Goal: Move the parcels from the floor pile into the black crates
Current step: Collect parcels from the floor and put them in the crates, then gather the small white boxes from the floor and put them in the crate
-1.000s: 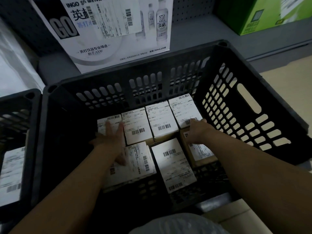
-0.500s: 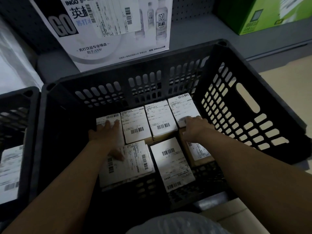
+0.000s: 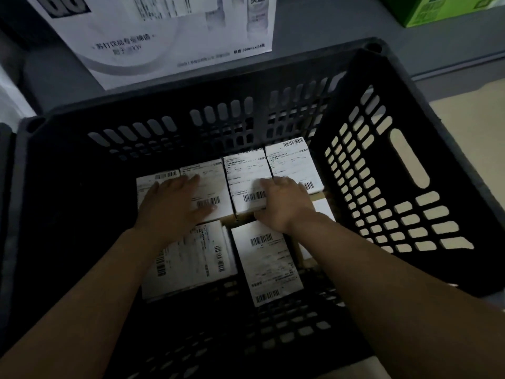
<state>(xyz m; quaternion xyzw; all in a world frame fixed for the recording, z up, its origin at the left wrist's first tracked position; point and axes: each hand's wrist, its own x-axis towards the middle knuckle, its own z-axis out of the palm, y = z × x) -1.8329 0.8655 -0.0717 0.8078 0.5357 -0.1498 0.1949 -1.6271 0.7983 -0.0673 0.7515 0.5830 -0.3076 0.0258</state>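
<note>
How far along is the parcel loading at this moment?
Done: a back row of four labelled parcels and more in front already lie in the black crate. In hand: the left hand rests flat on the back row; the right hand grips one parcel's edge. Left: the floor pile is out of view, so unknown.

Both forearms reach forward and down into crate (image 3: 355,86), converging toward far row of parcels. Left hand (image 3: 175,203) flat, palm down, fingers straight and slightly spread, resting on parcels at left of row. Right hand (image 3: 284,203) to its right, fingers curled over parcel (image 3: 246,181), thumb at its near edge, gripping it.
</note>
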